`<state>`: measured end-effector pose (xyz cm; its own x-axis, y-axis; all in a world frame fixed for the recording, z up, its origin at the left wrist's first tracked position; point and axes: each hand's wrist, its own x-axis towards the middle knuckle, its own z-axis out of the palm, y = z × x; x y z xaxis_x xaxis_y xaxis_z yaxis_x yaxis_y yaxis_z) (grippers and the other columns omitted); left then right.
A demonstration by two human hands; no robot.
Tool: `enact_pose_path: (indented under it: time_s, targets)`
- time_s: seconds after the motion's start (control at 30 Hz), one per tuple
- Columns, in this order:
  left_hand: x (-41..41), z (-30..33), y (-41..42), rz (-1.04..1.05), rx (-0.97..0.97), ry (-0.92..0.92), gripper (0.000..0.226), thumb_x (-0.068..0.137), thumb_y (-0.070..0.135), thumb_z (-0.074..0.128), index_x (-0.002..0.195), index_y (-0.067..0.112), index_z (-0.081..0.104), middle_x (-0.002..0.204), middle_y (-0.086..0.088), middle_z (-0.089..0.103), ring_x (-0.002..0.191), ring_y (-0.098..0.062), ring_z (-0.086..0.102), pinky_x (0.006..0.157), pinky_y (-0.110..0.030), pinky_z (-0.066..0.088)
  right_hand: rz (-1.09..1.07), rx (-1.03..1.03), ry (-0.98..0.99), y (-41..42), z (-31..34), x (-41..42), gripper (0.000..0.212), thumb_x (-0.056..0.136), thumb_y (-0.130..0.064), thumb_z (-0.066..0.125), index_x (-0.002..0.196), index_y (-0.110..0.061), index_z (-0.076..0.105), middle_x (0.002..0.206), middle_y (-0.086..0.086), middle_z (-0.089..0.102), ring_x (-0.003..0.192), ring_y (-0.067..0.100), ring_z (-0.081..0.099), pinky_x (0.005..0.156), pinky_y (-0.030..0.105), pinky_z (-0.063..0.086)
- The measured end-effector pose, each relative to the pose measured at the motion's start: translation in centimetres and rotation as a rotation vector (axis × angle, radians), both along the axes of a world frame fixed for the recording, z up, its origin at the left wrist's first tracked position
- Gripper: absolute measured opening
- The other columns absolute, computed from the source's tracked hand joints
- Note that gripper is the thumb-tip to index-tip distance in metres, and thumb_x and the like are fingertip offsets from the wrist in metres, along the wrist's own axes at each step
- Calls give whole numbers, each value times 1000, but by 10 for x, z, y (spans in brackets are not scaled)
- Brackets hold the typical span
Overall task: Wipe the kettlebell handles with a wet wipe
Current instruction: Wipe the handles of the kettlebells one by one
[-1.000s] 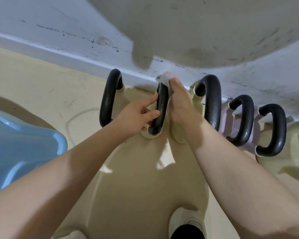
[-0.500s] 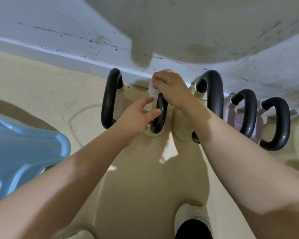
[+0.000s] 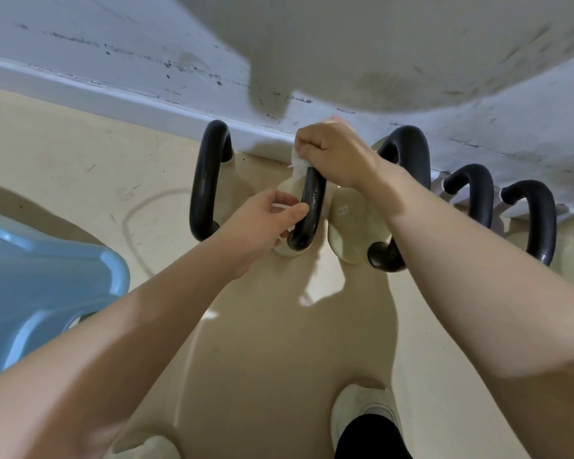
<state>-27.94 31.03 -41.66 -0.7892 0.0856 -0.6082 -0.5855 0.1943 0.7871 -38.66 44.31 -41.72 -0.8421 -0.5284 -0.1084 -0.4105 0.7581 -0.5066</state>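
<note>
A row of pale kettlebells with black curved handles stands on the floor against the wall. My right hand (image 3: 337, 154) is closed around the far end of the second kettlebell's handle (image 3: 309, 213), with a white wet wipe (image 3: 299, 164) bunched under the fingers. My left hand (image 3: 265, 223) pinches the near part of the same handle with thumb and fingers. To the left stands the first kettlebell's handle (image 3: 206, 183). To the right is a third handle (image 3: 408, 150), partly hidden by my right forearm.
Two more black handles (image 3: 478, 190) (image 3: 537, 220) continue the row to the right. A blue plastic stool (image 3: 40, 279) sits at the left. A pale curved surface (image 3: 378, 44) overhangs the wall. My white shoe (image 3: 365, 415) is on the beige floor below.
My right hand has turned over the top of the handle with the wipe, from a side grip to a fist on its far end. My left hand stays on the near part.
</note>
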Motion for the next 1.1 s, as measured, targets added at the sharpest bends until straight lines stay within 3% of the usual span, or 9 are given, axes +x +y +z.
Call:
enact_pose_path:
  time_s: [0.07,0.13,0.27,0.5,0.6,0.7,0.87,1.0,1.1]
  targets:
    - [-1,-1,-3,3,-4,14,25,88,30,58,111,20,55,86,7,60,70,-8,52,66,-23,41,131,115,69,-6,-1,13,32,92,-25,35,72,-11,56,64,0,49,79,20,50,87,36,37]
    - [-3,-1,-7,-9,-8,13,30,87,32,60,114,20,52,87,7,60,71,-8,51,64,-23,39,240,221,139,-5,-2,24,33,96,-28,33,80,-15,59,75,-1,57,96,16,48,106,37,19]
    - [1,0,-2,27,-3,4,34,88,31,59,118,17,53,83,5,61,64,-9,50,61,-22,40,108,157,209,7,2,18,29,97,-23,35,77,-13,53,76,1,53,87,13,46,118,38,4]
    - [1,16,-16,233,292,-167,47,94,20,38,140,22,29,92,-11,69,60,-16,51,57,-25,38,323,249,280,4,4,39,41,90,-32,22,65,-15,50,62,-4,51,79,19,53,115,38,5]
    - [6,18,-16,182,262,-174,37,94,29,41,130,18,43,97,-7,72,60,-15,53,58,-25,41,203,260,282,1,6,40,37,90,-30,25,65,-16,48,64,-3,50,87,22,54,116,43,8]
    - [9,18,-19,198,187,-167,35,93,35,44,121,16,53,84,-4,66,58,-14,54,56,-24,41,439,218,417,-4,-2,69,32,87,-29,35,59,-19,46,54,1,54,73,27,56,107,47,31]
    - [9,26,-17,148,18,-151,32,93,39,43,106,13,57,77,-3,63,56,-13,49,56,-24,39,346,379,503,0,6,61,37,89,-26,34,60,-15,54,58,0,59,75,26,59,109,43,25]
    - [2,32,-22,188,-10,-142,30,91,41,44,91,14,58,71,-3,60,56,-14,50,57,-26,40,496,438,521,-13,-8,102,13,74,-12,48,68,-9,59,56,6,57,62,28,55,87,39,47]
    - [1,31,-25,203,-2,-130,29,91,40,43,85,14,56,73,-2,60,56,-14,50,56,-26,39,538,423,564,5,4,90,20,86,-11,41,69,-9,53,63,7,53,64,28,53,81,37,49]
